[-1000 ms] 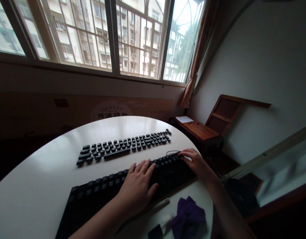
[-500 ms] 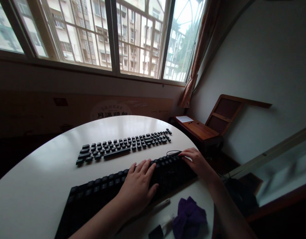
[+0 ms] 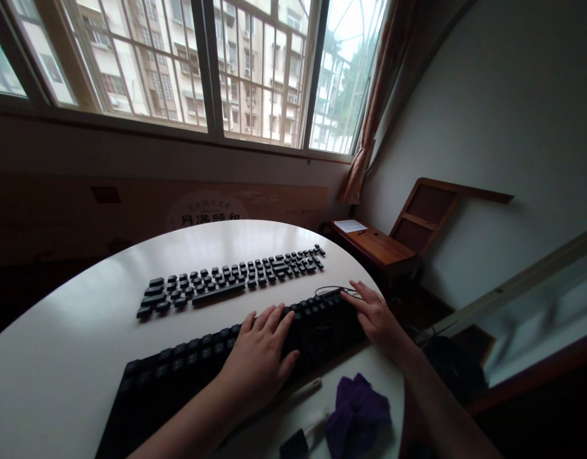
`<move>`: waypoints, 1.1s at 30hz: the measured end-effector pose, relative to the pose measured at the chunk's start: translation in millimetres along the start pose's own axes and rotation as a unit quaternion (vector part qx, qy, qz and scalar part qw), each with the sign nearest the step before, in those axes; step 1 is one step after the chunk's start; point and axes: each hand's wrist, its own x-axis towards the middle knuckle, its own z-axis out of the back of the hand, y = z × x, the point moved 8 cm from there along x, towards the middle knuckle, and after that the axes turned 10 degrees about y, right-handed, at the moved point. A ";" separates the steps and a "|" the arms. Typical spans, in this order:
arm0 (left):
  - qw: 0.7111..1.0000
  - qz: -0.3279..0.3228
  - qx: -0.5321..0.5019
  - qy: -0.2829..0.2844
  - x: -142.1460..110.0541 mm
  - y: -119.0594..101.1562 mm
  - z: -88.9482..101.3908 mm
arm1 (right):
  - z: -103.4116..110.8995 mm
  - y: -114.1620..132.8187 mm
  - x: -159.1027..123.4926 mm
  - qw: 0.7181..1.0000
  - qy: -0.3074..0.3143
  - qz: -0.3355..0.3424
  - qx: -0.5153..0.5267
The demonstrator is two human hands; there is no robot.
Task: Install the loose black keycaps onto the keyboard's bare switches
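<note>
A black keyboard [image 3: 144, 401] lies at a slant on the white round table [image 3: 49, 382]; a row of keycaps runs along its far edge, while the nearer part looks bare and dark. My left hand [image 3: 259, 350] rests on it with fingers spread, fingertips over the keycaps, holding nothing. At the keyboard's far right end, my right hand [image 3: 379, 319] presses an extended index finger near the corner keys, its other fingers raised apart. Beyond the keyboard, loose black keycaps [image 3: 219, 294] are laid out in rows.
A purple cloth [image 3: 357, 411] lies on the near right of the table, beside a brush-like tool [image 3: 296, 443] and a pale-ended handle [image 3: 310, 389]. A thin cable [image 3: 322, 288] loops behind the keyboard's right end. A wooden chair [image 3: 393, 245] with paper stands beyond the table.
My right hand has gone from fingers gathered at the corner keys to an index finger pressing there with the others lifted. My left hand stays on the keyboard. The view shifts slightly.
</note>
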 end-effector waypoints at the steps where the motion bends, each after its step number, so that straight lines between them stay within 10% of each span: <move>1: 1.000 0.000 0.000 -0.001 -0.1 -0.3 0.5 | 4.3 0.5 -2.3 1.000 -0.025 0.002 0.012; 21: 1.000 0.004 -0.007 0.009 -1.6 -1.7 3.2 | 8.0 2.5 4.6 0.998 -0.014 0.015 -0.057; 25: 1.000 0.006 -0.001 0.013 -0.9 -1.6 1.8 | 46.2 -15.3 56.0 0.996 -0.094 0.010 -0.003; 33: 1.000 0.009 -0.014 0.021 -1.9 -0.5 1.4 | 9.8 -80.5 225.6 0.978 0.112 -0.176 0.024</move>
